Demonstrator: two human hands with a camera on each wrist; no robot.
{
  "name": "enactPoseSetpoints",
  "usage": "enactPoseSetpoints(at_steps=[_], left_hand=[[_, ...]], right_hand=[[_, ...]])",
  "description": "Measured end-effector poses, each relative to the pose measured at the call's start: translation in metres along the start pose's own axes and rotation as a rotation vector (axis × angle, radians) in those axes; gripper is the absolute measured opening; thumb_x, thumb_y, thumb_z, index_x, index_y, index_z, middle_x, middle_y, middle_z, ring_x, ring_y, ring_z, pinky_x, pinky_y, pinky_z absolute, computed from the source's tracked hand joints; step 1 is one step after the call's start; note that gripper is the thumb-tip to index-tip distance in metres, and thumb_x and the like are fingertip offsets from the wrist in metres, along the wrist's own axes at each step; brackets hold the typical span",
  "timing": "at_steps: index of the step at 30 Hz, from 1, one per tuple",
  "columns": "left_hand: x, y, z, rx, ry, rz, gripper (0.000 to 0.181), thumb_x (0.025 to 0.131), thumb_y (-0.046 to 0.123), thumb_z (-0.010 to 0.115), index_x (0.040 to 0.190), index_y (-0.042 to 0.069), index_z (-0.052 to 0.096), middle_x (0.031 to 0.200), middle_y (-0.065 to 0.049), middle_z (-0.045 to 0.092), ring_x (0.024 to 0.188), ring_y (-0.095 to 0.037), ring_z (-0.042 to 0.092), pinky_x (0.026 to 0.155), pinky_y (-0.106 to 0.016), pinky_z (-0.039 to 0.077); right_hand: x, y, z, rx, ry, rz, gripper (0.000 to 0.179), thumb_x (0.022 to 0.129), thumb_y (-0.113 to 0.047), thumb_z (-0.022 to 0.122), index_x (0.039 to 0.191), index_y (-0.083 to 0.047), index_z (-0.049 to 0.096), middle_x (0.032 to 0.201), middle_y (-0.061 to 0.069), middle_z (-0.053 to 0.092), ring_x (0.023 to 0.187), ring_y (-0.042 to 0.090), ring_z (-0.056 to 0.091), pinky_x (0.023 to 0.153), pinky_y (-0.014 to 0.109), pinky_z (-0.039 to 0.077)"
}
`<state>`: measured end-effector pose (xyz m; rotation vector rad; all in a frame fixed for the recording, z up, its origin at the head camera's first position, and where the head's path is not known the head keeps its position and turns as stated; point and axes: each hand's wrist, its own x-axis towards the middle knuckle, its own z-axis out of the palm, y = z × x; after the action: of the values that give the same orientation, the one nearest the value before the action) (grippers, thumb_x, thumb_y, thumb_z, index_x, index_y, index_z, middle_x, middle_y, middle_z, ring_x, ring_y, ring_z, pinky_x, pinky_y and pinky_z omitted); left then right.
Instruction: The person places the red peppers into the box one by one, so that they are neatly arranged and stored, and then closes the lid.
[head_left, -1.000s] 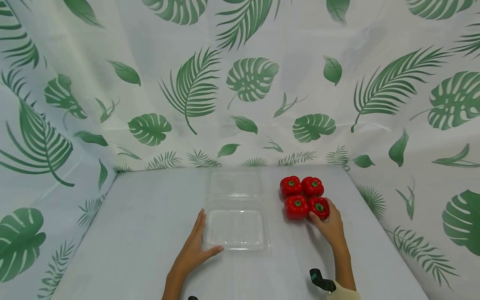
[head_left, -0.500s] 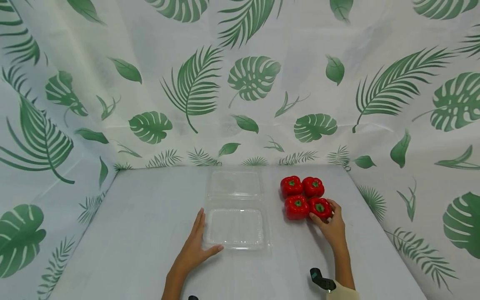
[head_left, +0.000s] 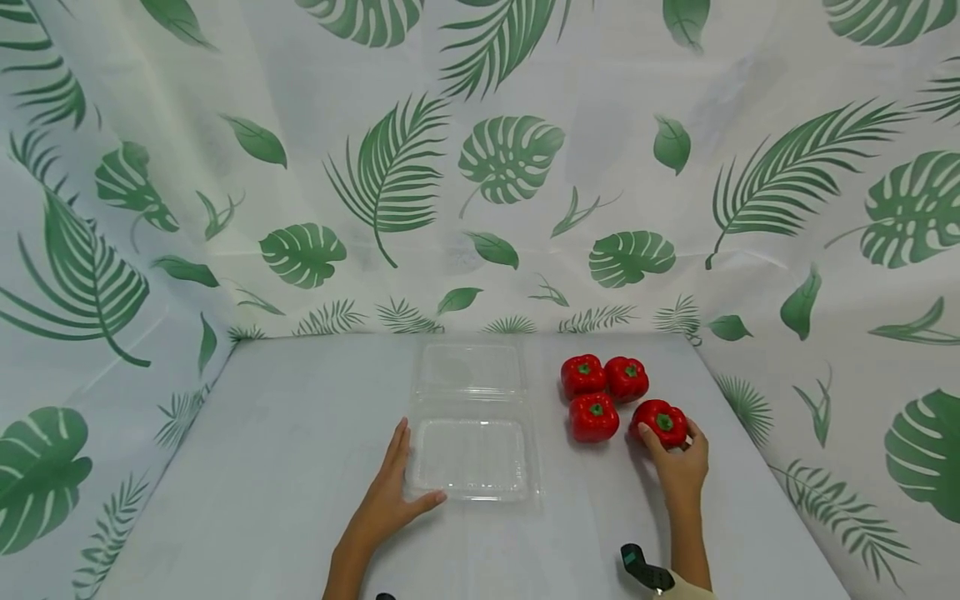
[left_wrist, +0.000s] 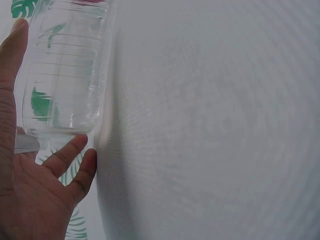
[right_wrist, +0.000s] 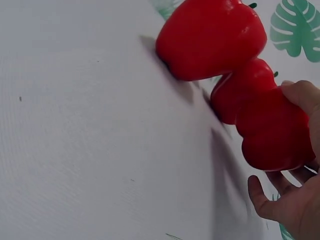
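My right hand [head_left: 684, 471] grips a red bell pepper [head_left: 660, 422] with a green stem, thumb on its near left side and fingers round the right. In the right wrist view this bell pepper [right_wrist: 275, 131] shows a shadow apart from it on the table. Just left of it sit three more red bell peppers [head_left: 593, 417] in a cluster. A clear plastic clamshell box [head_left: 471, 457] lies with its lid [head_left: 470, 369] folded back, away from me. My left hand [head_left: 386, 502] spreads round the box's near left corner, fingers straight along its side. Its fingertips [left_wrist: 79, 141] are right at the box wall.
The white table [head_left: 285, 450] runs back to a leaf-printed sheet [head_left: 480, 192] that hangs at the back and both sides. A black wrist camera [head_left: 645, 568] is strapped near my right sleeve.
The right hand has drawn the front right bell pepper away from the cluster, to the right. A gap has opened beside the other peppers. The left hand and box have stayed put.
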<state>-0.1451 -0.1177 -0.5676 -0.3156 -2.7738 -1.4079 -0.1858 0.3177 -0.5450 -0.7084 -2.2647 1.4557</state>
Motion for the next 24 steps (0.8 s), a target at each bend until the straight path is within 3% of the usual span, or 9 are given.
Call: enactPoseSetpoints(at_steps=[7, 18, 21, 24], left_hand=[[-0.001, -0.002, 0.001, -0.005, 0.004, -0.014, 0.117, 0.074, 0.053, 0.08, 0.159, 0.022, 0.005, 0.167, 0.004, 0.002, 0.151, -0.026, 0.017, 0.116, -0.059, 0.03], [-0.001, -0.002, 0.002, -0.006, 0.001, -0.014, 0.117, 0.075, 0.054, 0.079, 0.159, 0.022, 0.004, 0.167, 0.003, 0.001, 0.152, -0.027, 0.015, 0.115, -0.06, 0.03], [-0.001, -0.001, 0.001, -0.005, 0.005, -0.004, 0.117, 0.075, 0.053, 0.079, 0.159, 0.02, 0.005, 0.167, 0.0, 0.002, 0.151, -0.029, 0.016, 0.114, -0.061, 0.031], [-0.001, 0.0, 0.0, -0.001, 0.011, 0.002, 0.117, 0.075, 0.053, 0.079, 0.159, 0.02, 0.005, 0.167, -0.001, 0.003, 0.151, -0.029, 0.016, 0.115, -0.06, 0.03]], right_hand=[[-0.001, -0.01, -0.003, 0.102, 0.059, -0.008, 0.085, 0.088, -0.039, 0.071, 0.151, -0.006, 0.023, 0.153, 0.016, 0.032, 0.145, 0.033, 0.027, 0.114, 0.055, 0.034], [-0.005, -0.038, -0.006, 0.386, 0.137, -0.023, 0.078, 0.086, -0.03, 0.075, 0.142, -0.03, 0.021, 0.152, 0.001, 0.028, 0.143, 0.017, 0.025, 0.112, 0.045, 0.041], [-0.007, -0.047, -0.006, 0.453, 0.115, -0.014, 0.078, 0.086, -0.029, 0.075, 0.143, -0.033, 0.022, 0.153, -0.003, 0.028, 0.143, 0.015, 0.024, 0.107, 0.033, 0.047], [-0.009, -0.055, -0.005, 0.534, 0.078, -0.037, 0.079, 0.087, -0.025, 0.075, 0.146, -0.035, 0.023, 0.152, -0.005, 0.03, 0.142, 0.016, 0.025, 0.095, 0.019, 0.052]])
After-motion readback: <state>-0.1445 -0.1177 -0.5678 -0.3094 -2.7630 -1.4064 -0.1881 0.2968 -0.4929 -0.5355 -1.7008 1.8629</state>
